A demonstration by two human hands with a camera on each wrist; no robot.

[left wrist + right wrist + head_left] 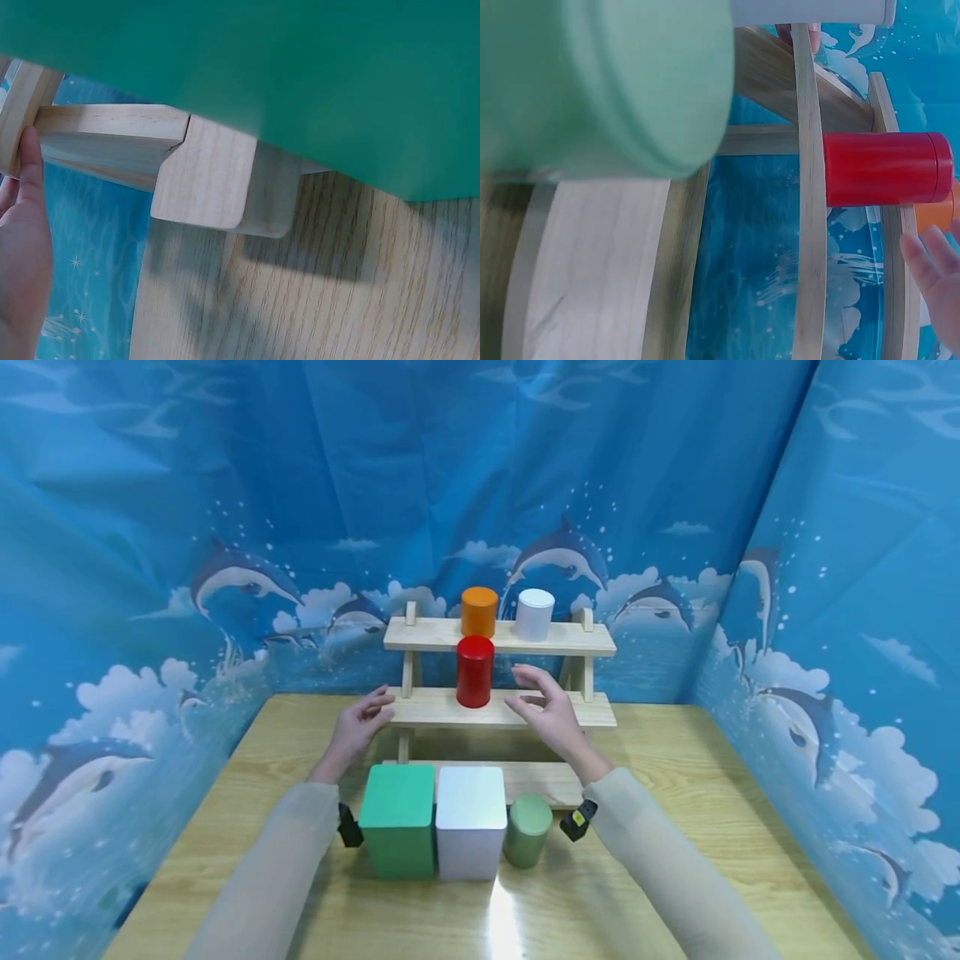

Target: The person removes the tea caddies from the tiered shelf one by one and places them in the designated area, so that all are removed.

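Note:
A red cylinder stands upright on the middle board of a wooden three-tier shelf. My right hand is just to the right of it, thumb and fingers spread apart with nothing between them. In the right wrist view, fingertips show near the red cylinder, apart from it. My left hand is at the left end of the middle board. The left wrist view shows a finger laid against the board's end, the rest of that hand partly cut off.
An orange cylinder and a white cylinder stand on the top board. In front of the shelf, between the forearms, are a green box, a white box and a light green cylinder. Blue curtains enclose the table.

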